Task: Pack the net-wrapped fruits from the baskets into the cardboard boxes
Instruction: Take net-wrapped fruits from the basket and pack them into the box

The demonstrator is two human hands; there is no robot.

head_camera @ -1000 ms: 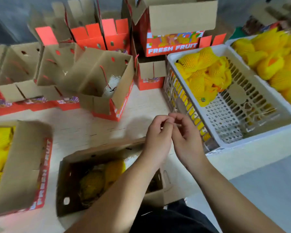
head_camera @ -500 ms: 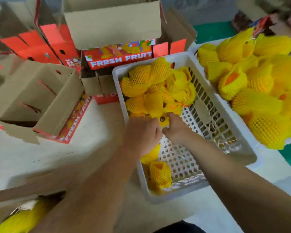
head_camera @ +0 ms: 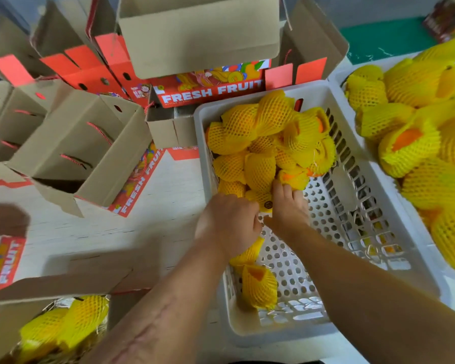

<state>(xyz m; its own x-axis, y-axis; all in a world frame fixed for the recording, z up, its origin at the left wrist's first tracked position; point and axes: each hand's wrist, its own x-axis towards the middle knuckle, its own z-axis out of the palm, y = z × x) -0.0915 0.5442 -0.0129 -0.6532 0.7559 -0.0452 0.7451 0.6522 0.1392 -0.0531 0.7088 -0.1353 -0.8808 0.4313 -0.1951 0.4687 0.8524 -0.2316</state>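
Your fingers (head_camera: 281, 186) on the right hand (head_camera: 289, 211) reach into the pile of net-wrapped fruits (head_camera: 268, 143) and curl onto a yellow-netted one at the pile's near edge; your left hand (head_camera: 227, 224) is curled down over another fruit beside it, knuckles up, though its fingertips are hidden and you cannot tell how tightly it grips. Both hands work inside the white perforated basket (head_camera: 352, 206) at centre. The pile fills the basket's 12 o'clock end, and one loose fruit (head_camera: 259, 286) lies at its 6 o'clock end. A second basket (head_camera: 338, 80), heaped with more netted fruit, sits at 3 o'clock. At 12 o'clock an open red box (head_camera: 210, 90) reads "FRESH FRUIT" in white letters. At 9 o'clock another open cardboard box (head_camera: 71, 143) shows the same words running up its red side. At 7 o'clock the near box (head_camera: 55, 287) already holds netted fruits, and beside it a red panel (head_camera: 4, 261) reads "FRUIT". All rest on the pale surface (head_camera: 168, 206).
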